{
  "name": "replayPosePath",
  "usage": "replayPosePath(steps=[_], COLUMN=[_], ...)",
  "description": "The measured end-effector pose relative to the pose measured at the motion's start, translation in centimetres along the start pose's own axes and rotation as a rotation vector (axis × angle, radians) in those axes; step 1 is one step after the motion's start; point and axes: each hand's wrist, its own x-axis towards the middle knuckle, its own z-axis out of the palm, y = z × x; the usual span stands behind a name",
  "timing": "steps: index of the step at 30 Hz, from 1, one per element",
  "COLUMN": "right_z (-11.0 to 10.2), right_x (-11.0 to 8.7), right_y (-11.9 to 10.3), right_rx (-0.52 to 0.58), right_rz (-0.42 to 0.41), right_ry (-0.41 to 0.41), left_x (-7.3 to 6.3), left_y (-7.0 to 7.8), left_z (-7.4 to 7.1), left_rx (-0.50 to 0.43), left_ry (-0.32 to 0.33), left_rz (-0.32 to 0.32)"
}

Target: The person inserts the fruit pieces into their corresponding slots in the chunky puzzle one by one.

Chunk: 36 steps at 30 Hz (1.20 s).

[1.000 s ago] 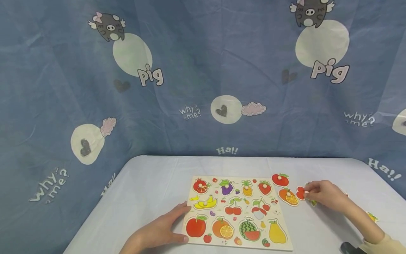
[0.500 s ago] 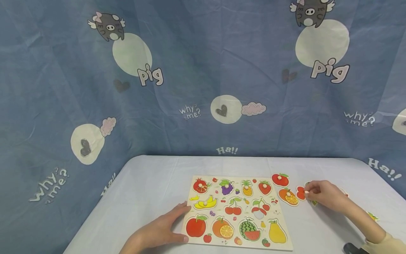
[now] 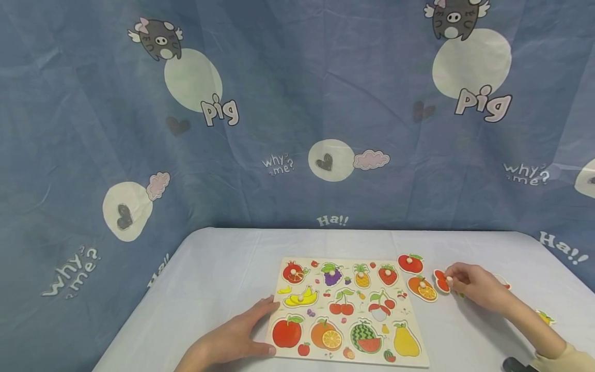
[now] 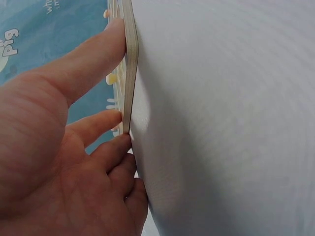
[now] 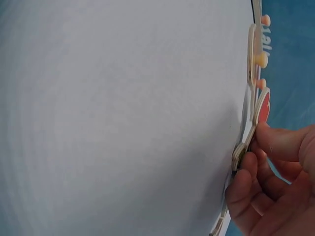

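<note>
A wooden fruit puzzle board [image 3: 321, 312] lies on the white table. My left hand [image 3: 232, 333] rests at its left edge, thumb and index finger touching the side; the left wrist view shows the thumb [image 4: 93, 54] against the board's edge. Beyond the board's right side, my right hand [image 3: 481, 284] pinches a red cherry puzzle piece [image 3: 440, 281] by its knob. The piece is tilted, its left side low beside the orange piece [image 3: 422, 288]. In the right wrist view the cherry piece [image 5: 264, 109] stands partly raised at the thumb, and the fingers hide part of it.
An apple-like red piece [image 3: 410, 263] lies behind the orange one. Another piece [image 3: 503, 280] shows behind the right forearm, and a yellow-green piece [image 3: 545, 316] lies to its right. Knobbed pieces, such as the bananas [image 3: 301, 297], sit in the board. A patterned blue curtain [image 3: 279, 196] hangs behind.
The cherry piece has gone from lying flat to tilted, its right side raised at my right hand. The left hand and the board have stayed put.
</note>
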Motion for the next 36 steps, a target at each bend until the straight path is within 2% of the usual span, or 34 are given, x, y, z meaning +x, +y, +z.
replayPosePath(steps=[9, 24, 33, 36], right_z=[0.3, 0.7, 1.1, 1.2], right_x=[0.1, 0.1, 0.0, 0.0], right_y=[-0.6, -1.3, -2.8, -3.2], right_rx=[0.008, 0.005, 0.006, 0.004], right_rz=[0.009, -0.09, -0.102, -0.129], right_ry=[0.008, 0.119, 0.157, 0.18], left_x=[0.0, 0.0, 0.1, 0.0], left_y=[0.0, -0.2, -0.1, -0.1], left_z=[0.1, 0.1, 0.1, 0.0], left_rx=[-0.001, 0.0, 0.014, 0.005], left_ry=[-0.001, 0.001, -0.001, -0.003], left_rz=[0.004, 0.0, 0.002, 0.001])
